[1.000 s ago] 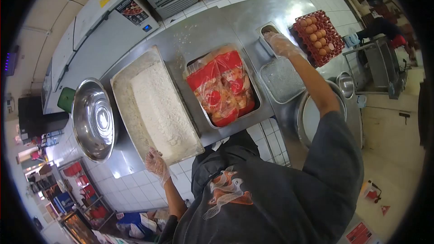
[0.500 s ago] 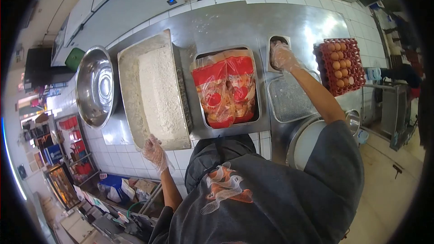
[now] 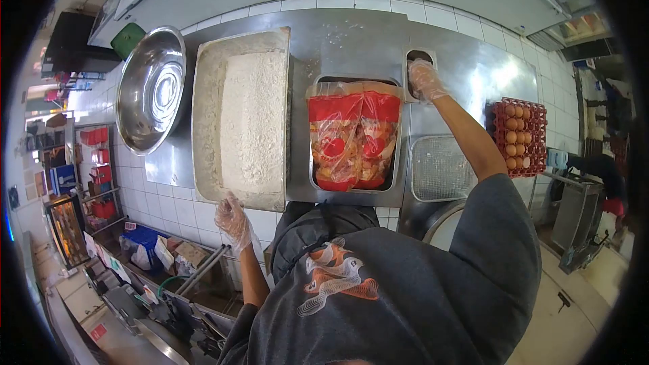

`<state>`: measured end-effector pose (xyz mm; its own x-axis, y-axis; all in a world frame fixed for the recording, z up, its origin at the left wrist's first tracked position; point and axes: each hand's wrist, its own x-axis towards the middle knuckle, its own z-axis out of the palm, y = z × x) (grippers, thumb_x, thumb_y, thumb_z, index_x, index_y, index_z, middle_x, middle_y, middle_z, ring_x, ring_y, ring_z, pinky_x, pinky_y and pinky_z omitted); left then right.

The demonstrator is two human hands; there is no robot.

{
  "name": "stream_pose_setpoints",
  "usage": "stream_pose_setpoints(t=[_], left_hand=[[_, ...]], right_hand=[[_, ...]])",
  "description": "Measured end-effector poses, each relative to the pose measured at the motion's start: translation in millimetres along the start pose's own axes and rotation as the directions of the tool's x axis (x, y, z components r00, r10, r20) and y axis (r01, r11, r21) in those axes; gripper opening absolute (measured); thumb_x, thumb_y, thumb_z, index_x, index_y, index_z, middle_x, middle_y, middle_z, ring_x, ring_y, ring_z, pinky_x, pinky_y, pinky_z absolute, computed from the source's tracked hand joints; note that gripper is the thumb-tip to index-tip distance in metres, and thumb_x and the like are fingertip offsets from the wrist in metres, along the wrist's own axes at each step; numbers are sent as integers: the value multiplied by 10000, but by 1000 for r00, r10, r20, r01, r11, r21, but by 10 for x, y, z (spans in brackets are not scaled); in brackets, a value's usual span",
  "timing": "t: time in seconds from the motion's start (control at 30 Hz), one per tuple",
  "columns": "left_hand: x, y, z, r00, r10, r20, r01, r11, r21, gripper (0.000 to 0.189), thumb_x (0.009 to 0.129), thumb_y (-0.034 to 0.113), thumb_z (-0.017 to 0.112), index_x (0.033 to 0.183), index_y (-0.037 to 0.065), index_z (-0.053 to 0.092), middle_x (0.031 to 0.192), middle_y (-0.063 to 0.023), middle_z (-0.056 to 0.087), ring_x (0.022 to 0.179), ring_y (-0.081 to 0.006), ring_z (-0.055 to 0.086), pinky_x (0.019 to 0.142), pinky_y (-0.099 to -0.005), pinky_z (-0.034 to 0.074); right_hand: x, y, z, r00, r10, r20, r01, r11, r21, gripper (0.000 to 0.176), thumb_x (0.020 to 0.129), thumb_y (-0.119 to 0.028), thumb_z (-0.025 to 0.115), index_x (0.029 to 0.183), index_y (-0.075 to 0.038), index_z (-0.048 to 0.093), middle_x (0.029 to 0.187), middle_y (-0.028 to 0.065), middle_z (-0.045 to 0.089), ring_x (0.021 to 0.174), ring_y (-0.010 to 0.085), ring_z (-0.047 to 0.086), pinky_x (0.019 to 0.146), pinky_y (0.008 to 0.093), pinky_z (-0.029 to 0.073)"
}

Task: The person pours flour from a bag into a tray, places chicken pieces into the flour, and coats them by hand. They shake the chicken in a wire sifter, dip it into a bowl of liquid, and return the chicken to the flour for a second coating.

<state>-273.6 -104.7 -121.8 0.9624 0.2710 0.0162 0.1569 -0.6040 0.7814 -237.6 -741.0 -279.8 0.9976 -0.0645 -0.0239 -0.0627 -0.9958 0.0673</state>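
"What stands at the far left?"

"A steel bowl (image 3: 152, 91), tilted, just beside a deep pan (image 3: 205, 115) on the counter (image 3: 368, 40). White flour (image 3: 253, 118) lies in the pan, heaped toward its right side."

"And the left hand (image 3: 233, 223)?"

"It is in a clear glove, at the pan's near edge. Its fingers are curled in; whether they are closed on anything or touch the rim, one cannot tell."

"Next, to the right?"

"A steel tray (image 3: 312, 169) with two red and clear bags (image 3: 355, 135) side by side in it, pieces of food showing through the plastic."

"Where is the right hand (image 3: 426, 80)?"

"Farther right and toward the far side, gloved too, reaching into a small steel container (image 3: 410, 61). Its fingers are hidden there, so one cannot tell whether they are apart or together."

"What lies nearer?"

"A mesh tray (image 3: 443, 169), near the counter's near edge, with part of a large round pot (image 3: 443, 226) below it."

"And at the right?"

"Brown eggs (image 3: 519, 128) in a red carton (image 3: 541, 115)."
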Motion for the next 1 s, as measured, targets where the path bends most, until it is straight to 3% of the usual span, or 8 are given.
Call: stream_pose_setpoints(t=[0.07,0.17,0.3,0.4,0.67,0.9,0.93,1.0], left_hand=[[35,-111,-32,1000,2,26,-3,1000,6,386,974,255,610,703,-19,597,610,-69,597,569,-118,503,547,-294,408],[83,-90,-41,1000,27,11,-27,999,26,404,978,262,603,689,-19,585,599,-58,581,574,-116,497,549,-297,410],[114,111,-25,998,-54,15,54,998,-38,402,978,259,603,686,-16,588,589,-55,576,575,-115,495,550,-300,409],[150,91,-16,999,-29,16,30,998,-59,407,975,268,610,681,-12,589,590,-58,585,572,-113,498,552,-298,409],[285,-39,-71,992,-44,115,50,997,-50,384,977,279,617,696,19,590,639,-18,575,640,-101,522,618,-270,415],[600,-112,-86,979,96,179,-60,979,-197,281,938,233,661,1081,1,593,839,-80,645,733,-148,596,673,-308,487],[671,-48,-50,962,176,210,-135,971,-196,329,935,225,661,1161,9,560,899,-86,645,786,-156,607,707,-308,492],[771,215,41,913,233,334,-97,921,-377,444,925,208,661,1290,25,486,1013,-95,633,913,-170,607,781,-309,493]], right_hand=[[56,282,183,969,-240,51,241,970,-12,139,784,-171,618,833,-64,691,850,162,684,832,325,659,780,408,524],[172,324,-261,971,-120,209,43,940,339,182,746,-110,611,903,-48,678,877,214,662,869,385,653,808,460,525],[186,475,-636,972,-152,177,59,893,446,294,770,-283,650,965,-68,699,960,170,704,878,354,655,813,413,522],[67,400,-1194,954,-1,301,-196,755,625,372,757,-337,708,1007,-62,693,1005,158,701,924,357,644,853,415,507],[-65,475,-1552,945,257,203,-327,777,538,456,808,-346,743,1144,-50,658,1126,137,666,1040,257,641,893,390,497],[-23,-338,-2795,925,213,315,-351,161,922,505,819,-251,757,1225,-24,560,1031,80,680,824,186,679,688,285,537],[34,-661,-3198,890,271,367,-451,392,802,484,809,-235,762,1186,-3,566,1025,85,679,845,174,675,710,279,541],[84,-1019,-3465,922,264,282,-368,378,849,451,799,-194,758,1164,-6,570,993,97,685,810,143,671,606,237,521]])
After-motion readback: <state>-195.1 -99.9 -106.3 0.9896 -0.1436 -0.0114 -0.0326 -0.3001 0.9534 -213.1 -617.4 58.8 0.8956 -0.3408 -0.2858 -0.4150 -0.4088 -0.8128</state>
